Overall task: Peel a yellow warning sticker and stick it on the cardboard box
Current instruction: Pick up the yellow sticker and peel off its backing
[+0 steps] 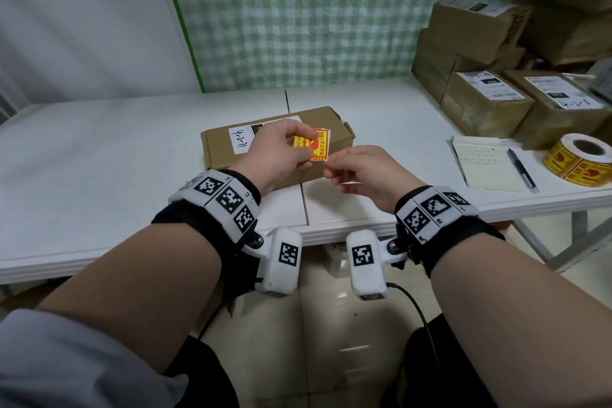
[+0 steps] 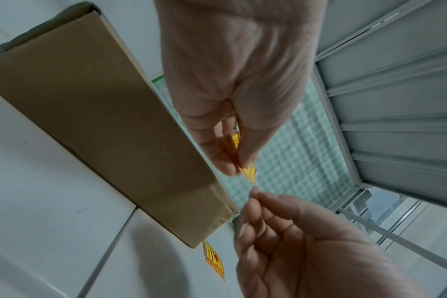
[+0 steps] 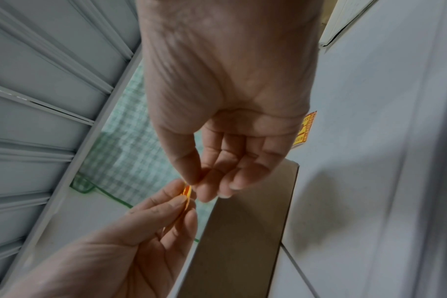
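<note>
With the yellow sticker (image 1: 316, 143) pinched in the left hand (image 1: 277, 148) above the cardboard box (image 1: 265, 156) and the right hand (image 1: 363, 169) nipping its lower corner, uneven pulling may tear it or fold adhesive onto itself.

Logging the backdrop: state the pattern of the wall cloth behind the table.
Green-and-white check, clearest in the head view: wall cloth.

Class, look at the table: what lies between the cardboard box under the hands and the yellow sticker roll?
In the head view, a notepad with a black pen lies between the cardboard box and the sticker roll.
</note>
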A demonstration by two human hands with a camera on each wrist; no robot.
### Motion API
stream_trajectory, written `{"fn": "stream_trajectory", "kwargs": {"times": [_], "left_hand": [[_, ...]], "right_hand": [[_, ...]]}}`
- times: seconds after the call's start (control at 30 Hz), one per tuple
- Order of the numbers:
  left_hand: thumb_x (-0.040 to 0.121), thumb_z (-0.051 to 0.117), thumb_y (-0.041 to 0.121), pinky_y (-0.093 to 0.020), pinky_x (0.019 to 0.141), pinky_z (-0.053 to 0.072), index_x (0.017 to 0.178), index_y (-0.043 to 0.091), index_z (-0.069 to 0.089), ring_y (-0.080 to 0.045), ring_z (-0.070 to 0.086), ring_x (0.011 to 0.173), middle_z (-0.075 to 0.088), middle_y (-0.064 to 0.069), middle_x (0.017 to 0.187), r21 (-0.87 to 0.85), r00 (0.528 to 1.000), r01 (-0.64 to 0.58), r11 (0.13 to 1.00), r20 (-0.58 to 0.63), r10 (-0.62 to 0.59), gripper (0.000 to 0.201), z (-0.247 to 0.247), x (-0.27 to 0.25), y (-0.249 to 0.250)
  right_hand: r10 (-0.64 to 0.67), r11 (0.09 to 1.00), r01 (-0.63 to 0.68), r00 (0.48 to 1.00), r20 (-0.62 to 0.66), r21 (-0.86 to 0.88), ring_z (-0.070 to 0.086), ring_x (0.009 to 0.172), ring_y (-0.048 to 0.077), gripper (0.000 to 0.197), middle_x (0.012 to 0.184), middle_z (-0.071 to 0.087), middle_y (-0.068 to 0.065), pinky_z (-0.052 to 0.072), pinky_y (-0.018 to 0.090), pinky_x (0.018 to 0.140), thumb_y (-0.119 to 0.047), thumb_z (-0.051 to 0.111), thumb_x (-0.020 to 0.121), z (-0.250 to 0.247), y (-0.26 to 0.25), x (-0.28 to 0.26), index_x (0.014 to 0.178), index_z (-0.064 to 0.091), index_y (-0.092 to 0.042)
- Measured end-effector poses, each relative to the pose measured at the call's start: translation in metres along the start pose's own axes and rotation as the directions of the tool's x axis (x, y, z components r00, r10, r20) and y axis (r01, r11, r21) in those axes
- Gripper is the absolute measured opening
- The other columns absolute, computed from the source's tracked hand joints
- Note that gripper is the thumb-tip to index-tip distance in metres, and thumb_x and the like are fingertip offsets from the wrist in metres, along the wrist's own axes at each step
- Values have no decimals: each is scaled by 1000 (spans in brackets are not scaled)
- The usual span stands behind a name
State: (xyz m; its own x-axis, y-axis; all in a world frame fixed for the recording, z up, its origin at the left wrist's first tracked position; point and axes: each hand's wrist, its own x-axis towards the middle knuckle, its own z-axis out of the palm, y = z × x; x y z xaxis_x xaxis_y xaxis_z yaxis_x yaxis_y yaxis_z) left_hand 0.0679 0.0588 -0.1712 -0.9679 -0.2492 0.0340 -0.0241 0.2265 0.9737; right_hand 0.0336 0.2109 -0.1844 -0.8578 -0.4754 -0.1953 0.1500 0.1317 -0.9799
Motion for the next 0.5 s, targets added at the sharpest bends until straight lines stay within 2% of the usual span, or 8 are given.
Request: {"fn": "stream_trajectory", "kwargs": {"times": [0.2,0.3,0.5], "left_hand": [[77,65,-8,-19,63,56,81,16,64,-17,61,80,60,-11,102,34,1000,-22,999,-2,22,24,1,0,-1],[76,66,-7,-21,65,57,83,15,65,-18,61,80,58,-9,101,38,999,-28,999,-24,29,23,1,0,-1],[75,67,-6,-30,74,58,77,21,64,-22,62,81,58,-11,104,54,999,-31,998,-29,32,28,1,0,0]], "right_hand": [[-7,1000,7,1000,-27,2,54,59,14,10,69,65,4,48,22,57,-10,60,86,1,-1,1,77,64,-11],[6,1000,-5,999,-35,3,55,60,15,11,70,65,5,48,23,58,-13,58,87,2,-1,1,78,64,-11],[-13,999,11,998,-63,-38,55,60,14,12,69,65,4,48,23,58,-12,60,85,2,1,2,74,63,-12]]}}
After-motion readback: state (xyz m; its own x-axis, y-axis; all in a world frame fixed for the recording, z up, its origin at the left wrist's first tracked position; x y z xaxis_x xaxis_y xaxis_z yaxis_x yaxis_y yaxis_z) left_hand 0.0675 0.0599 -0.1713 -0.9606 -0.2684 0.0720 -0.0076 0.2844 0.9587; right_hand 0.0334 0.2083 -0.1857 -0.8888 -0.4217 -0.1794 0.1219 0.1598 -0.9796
